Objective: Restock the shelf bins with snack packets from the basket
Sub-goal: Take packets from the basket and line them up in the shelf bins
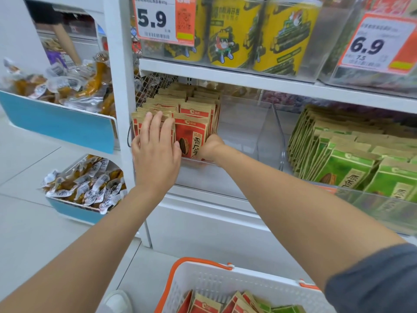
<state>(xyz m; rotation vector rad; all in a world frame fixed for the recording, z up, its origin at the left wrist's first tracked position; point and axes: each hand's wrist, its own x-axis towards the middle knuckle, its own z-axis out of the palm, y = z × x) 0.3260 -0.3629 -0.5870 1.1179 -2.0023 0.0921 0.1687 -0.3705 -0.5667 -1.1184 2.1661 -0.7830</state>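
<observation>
Red snack packets (191, 134) stand in rows in the left part of a clear shelf bin (266, 132). My left hand (155, 145) lies flat with spread fingers against the front packets of the left row. My right hand (208, 147) reaches in at the right side of the front red packet, fingers tucked behind it and hidden. The white basket (216, 283) with orange handles sits below at the bottom edge, holding several red packets (203, 304) and some green ones (286, 309).
The right half of the clear bin holds nothing. Green packets (352, 163) fill the neighbouring bin. Yellow canisters (234, 30) stand on the shelf above with price tags. Blue side bins (61, 123) of wrapped snacks hang at left. A white shoe (117, 301) shows by the basket.
</observation>
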